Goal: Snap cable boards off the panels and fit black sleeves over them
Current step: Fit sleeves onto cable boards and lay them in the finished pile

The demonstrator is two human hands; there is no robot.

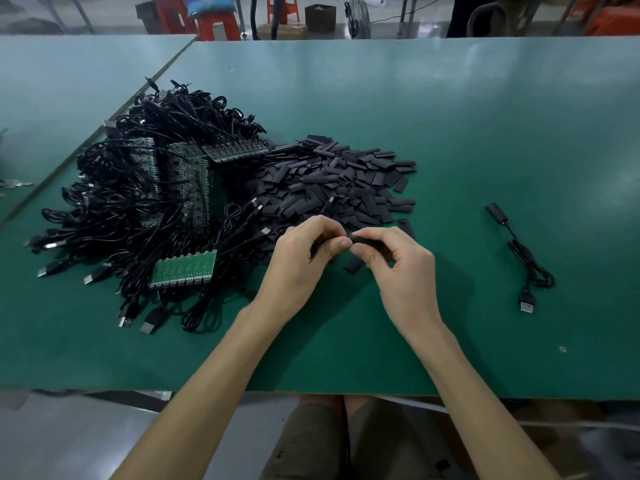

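My two hands meet just above the near middle of a green table point(485, 133). My right hand point(398, 268) pinches a short black sleeve point(363, 239) between thumb and curled fingers. My left hand point(304, 258) is curled as well, its thumb tip against the sleeve's left end. It grips a dark piece point(314, 249) that my fingers mostly hide, so I cannot tell whether it is a board.

Just beyond my hands lies a wide pile of sleeves point(339, 181). One loose sleeve point(353, 263) lies flat on the table beneath my fingers. To the left is a big heap of black cables point(104, 202), with a green panel point(183, 268) lying on its near side. Well to the right, a single cable point(519, 258) lies alone.
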